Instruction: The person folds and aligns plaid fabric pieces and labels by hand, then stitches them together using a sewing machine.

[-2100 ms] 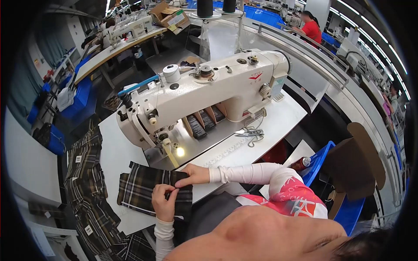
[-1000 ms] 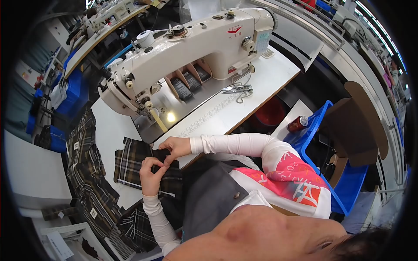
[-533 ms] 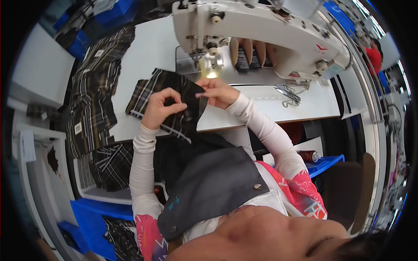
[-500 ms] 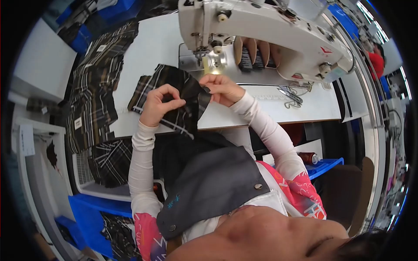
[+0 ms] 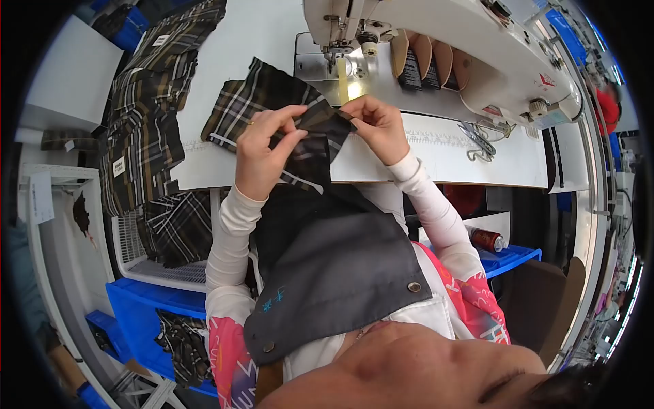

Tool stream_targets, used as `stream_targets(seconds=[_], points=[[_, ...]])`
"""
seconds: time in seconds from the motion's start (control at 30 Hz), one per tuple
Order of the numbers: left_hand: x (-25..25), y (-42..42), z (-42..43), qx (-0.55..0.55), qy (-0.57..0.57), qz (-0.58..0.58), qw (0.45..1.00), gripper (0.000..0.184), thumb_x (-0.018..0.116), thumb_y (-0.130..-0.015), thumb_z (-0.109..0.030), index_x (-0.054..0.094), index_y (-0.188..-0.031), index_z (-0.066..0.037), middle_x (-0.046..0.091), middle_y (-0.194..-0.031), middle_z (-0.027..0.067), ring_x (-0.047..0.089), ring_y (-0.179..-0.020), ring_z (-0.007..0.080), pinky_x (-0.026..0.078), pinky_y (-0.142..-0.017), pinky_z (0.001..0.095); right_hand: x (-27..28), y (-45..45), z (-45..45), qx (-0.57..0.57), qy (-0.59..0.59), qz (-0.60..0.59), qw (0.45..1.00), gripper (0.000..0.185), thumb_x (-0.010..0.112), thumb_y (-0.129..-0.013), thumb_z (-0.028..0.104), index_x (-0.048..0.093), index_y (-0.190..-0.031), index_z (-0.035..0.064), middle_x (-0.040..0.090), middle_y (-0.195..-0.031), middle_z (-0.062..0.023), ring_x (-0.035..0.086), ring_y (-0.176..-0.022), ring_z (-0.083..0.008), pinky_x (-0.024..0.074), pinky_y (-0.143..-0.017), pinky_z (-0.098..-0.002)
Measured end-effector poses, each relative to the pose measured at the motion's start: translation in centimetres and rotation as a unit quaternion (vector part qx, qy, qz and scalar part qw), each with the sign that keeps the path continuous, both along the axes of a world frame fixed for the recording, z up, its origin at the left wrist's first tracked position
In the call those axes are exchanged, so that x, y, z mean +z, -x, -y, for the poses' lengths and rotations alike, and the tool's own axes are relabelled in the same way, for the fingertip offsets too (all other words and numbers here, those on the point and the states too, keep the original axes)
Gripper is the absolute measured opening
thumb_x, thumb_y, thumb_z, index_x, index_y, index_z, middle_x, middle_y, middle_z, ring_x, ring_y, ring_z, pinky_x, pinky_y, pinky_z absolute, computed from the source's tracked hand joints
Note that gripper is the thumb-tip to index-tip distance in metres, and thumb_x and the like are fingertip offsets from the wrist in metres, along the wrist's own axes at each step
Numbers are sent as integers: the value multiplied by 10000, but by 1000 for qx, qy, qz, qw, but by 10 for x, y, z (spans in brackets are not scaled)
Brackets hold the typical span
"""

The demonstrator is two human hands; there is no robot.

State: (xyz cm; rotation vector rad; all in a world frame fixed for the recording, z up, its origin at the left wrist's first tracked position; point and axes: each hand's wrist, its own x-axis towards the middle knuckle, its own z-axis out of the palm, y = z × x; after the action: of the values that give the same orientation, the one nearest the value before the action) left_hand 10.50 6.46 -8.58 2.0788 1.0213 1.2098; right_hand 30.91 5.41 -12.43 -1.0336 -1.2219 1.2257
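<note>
A dark plaid fabric piece (image 5: 253, 101) with white and tan stripes hangs between my two hands, over the front of the white sewing table. My left hand (image 5: 267, 146) closes thumb and fingertips on the middle of the cloth. At the cloth's right corner, my right hand (image 5: 379, 129) pinches the edge between thumb and forefinger. Part of the fabric drops over the table's front edge toward my dark apron (image 5: 334, 262). Just beyond my right hand stands the sewing machine (image 5: 449, 51), its needle area (image 5: 343, 58) lit.
Plaid pieces with white labels (image 5: 146, 116) lie along the table's left side. Cardboard holders with dark labels (image 5: 426, 65) stand on the machine bed. Thread snips (image 5: 479, 142) lie at right. More plaid cloth fills a white basket (image 5: 160, 273) and a blue bin (image 5: 129, 307).
My left hand has shifted right and up along the cloth, and its fingers now reach nearer my right hand. The camera view has shifted, so the machine appears further right.
</note>
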Motion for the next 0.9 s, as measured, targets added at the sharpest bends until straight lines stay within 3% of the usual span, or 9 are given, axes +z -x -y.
stream_targets(seconds=[0.03, 0.13, 0.17, 0.27, 0.3, 0.47, 0.57, 0.77, 0.9], points=[[1, 0, 2, -8, 6, -12, 1000, 255, 653, -735, 2, 649, -985, -48, 536, -705, 28, 500, -691, 160, 407, -641, 272, 1, -3, 3, -3, -15, 9, 1000, 228, 612, -758, -40, 563, -978, -10, 588, -875, -30, 535, -755, -56, 428, -688, -196], [-2, -2, 4, -31, 42, 34, 998, 193, 650, -745, -12, 667, -935, -45, 535, -726, 29, 503, -710, 157, 405, -646, 267, 17, 12, 21, -125, -218, 11, 968, 271, 621, -734, -60, 557, -990, -2, 539, -1022, -98, 535, -879, -117, 427, -764, -246], [-1, -4, 5, -23, 56, 41, 997, 142, 656, -743, -23, 678, -882, -40, 540, -747, 33, 511, -713, 154, 405, -641, 262, 16, 9, 29, -140, -276, 85, 947, 280, 669, -716, -17, 548, -968, 0, 485, -1127, -148, 523, -961, -202, 413, -827, -289], [-6, -11, 8, -18, 66, 67, 995, 116, 661, -744, -37, 671, -859, -45, 544, -751, 34, 517, -734, 166, 399, -666, 265, 24, 9, 44, -108, -328, 269, 899, 295, 703, -714, 52, 530, -946, -5, 491, -1124, -162, 534, -971, -260, 416, -838, -311], [-8, -12, 8, -12, 37, 51, 998, 101, 659, -750, -47, 664, -850, -49, 551, -760, 33, 522, -751, 171, 394, -706, 284, 23, 12, 44, -109, -278, 233, 926, 311, 723, -705, 99, 547, -935, -16, 509, -1134, -187, 533, -1002, -295, 422, -834, -330], [-8, -14, 10, -10, -55, -29, 998, 88, 630, -792, -69, 631, -875, -39, 602, -884, 59, 560, -895, 190, 344, -921, 355, 16, 16, 36, -100, -219, 157, 958, 265, 716, -718, 105, 613, -921, -31, 575, -1074, -183, 555, -938, -276, 427, -790, -312], [-15, -15, 7, -27, -1, 16, 1000, 75, 639, -793, -123, 618, -850, -80, 608, -907, 13, 556, -899, 188, 239, -975, 466, 15, 15, 34, -45, -180, 161, 969, 216, 704, -732, 101, 637, -902, -16, 584, -982, -138, 556, -850, -232, 425, -738, -292], [-2, -16, 13, -31, 37, 17, 999, 192, 677, -765, -110, 639, -949, -72, 624, -951, 33, 573, -921, 177, 246, -995, 419, 20, 17, 37, -52, -127, 109, 985, 162, 663, -766, 65, 663, -917, 5, 558, -816, -80, 524, -748, -157, 415, -653, -255], [-4, -17, 15, 10, -45, 12, 999, 231, 707, -732, -154, 663, -955, -120, 612, -931, -13, 565, -898, 161, 169, -1023, 462, 31, 18, 38, -55, -146, 135, 978, 147, 647, -776, 50, 663, -912, -5, 576, -828, -89, 536, -755, -160, 421, -662, -250]])
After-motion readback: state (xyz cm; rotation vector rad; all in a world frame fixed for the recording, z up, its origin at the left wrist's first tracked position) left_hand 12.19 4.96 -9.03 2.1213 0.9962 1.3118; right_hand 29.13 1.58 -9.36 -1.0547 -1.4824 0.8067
